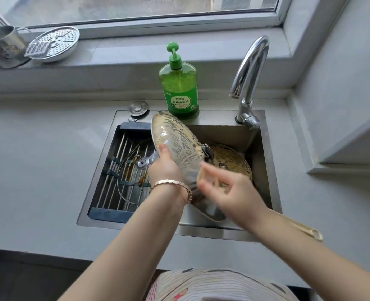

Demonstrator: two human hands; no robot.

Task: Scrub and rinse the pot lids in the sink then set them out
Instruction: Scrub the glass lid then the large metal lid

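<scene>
Glass lids, three: soapy lid (179, 140) gripped by left hand (164, 168), rack lid (134, 174), basin lid (231, 159); right hand (234, 194) blurred, grip unclear.

Grey counter (38, 153) w/ window (136, 6) above, daylight in.

The right hand (227, 190), at centre right, is a smear of motion, and I cannot tell whether its fingers hold anything against the soapy lid (177, 144). Much of that lid's lower half is lost behind it. The left hand (164, 168) shows only a thumb on the rim, the rest hidden behind the glass. A second lid (234, 161) in the sink (218, 118) lies half covered. At upper left, a metal cup (1, 46) is cut by the frame's edge.
</scene>
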